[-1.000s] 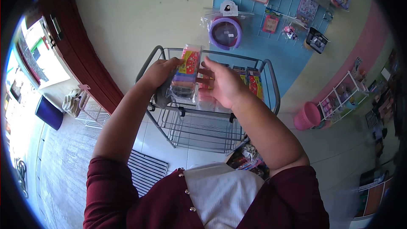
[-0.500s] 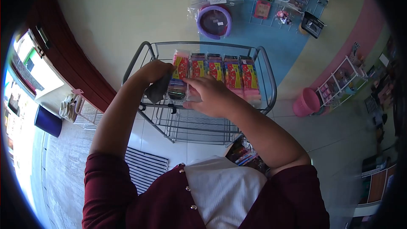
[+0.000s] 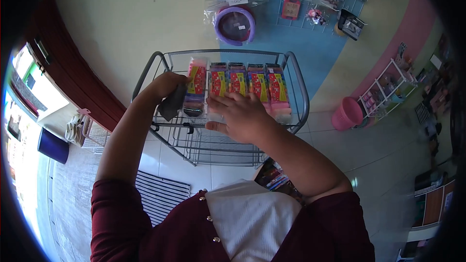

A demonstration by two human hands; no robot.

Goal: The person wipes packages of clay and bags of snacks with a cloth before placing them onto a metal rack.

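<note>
My left hand (image 3: 167, 85) is closed around a dark grey cloth (image 3: 173, 103) at the left side of the rack's top shelf. Its fingertips reach the edge of the leftmost plastic-wrapped pack (image 3: 196, 81), which has a red and yellow label and coloured contents. Several similar packs (image 3: 258, 85) lie side by side to its right, with a small gap after the leftmost one. My right hand (image 3: 241, 114) lies over the lower ends of the middle packs, fingers stretched out and thumb apart. It covers part of them. All the packs rest on the grey metal rack (image 3: 303, 85).
A wall grid with hanging goods, including a purple round item (image 3: 235, 25), is behind the rack. To the right stand a pink bin (image 3: 347, 113) and a white shelf (image 3: 388, 85). At left are a dark blue bin (image 3: 53, 145) and a door (image 3: 73, 63); a striped mat (image 3: 162, 195) lies below.
My right hand has shifted slightly right, off the leftmost pack and over the middle ones. My left hand stays at the left with the cloth. The whole view has shifted a little.
</note>
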